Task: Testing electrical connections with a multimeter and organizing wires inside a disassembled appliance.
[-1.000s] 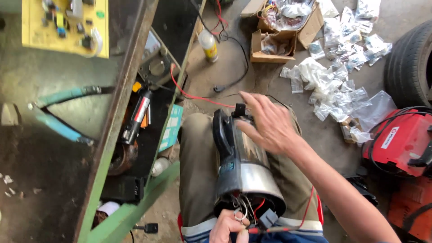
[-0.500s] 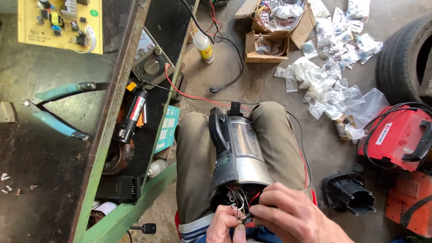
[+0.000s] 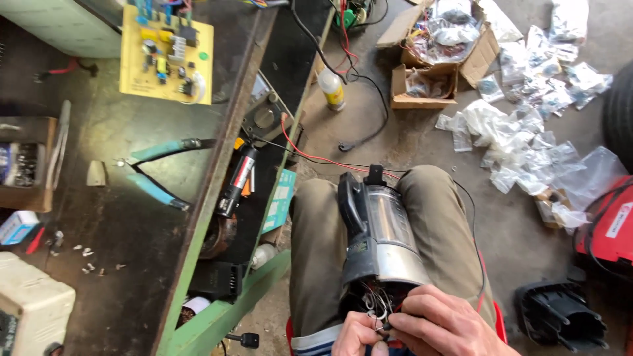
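1. The right hand (image 3: 438, 323) is seen at the bottom centre of the frame, fingers curled and pinched on the thin wires (image 3: 377, 306) that spill from the open base of the kettle (image 3: 382, 240).
2. The left hand (image 3: 356, 337) is recorded just left of it, at the bottom edge; its fingertips are pressed together on the same bundle, though what exactly is nipped cannot be told.
3. Both hands are touching the wires; neither is clearly nearer to the kettle body.
4. The kettle is laid on its side across the lap (image 3: 316, 250), directly above the hands in the frame. Its long axis runs from bottom centre up toward mid-frame, the open base toward the hands and the lid end away.
5. The black handle (image 3: 351, 198) is turned to the left side of the body.
6. A green-edged workbench (image 3: 198, 217) is noted along the left, bearing blue-handled pliers (image 3: 155, 168) and a yellow circuit board (image 3: 166, 54).
7. Clear plastic bags (image 3: 527, 132) are scattered on the floor at upper right.
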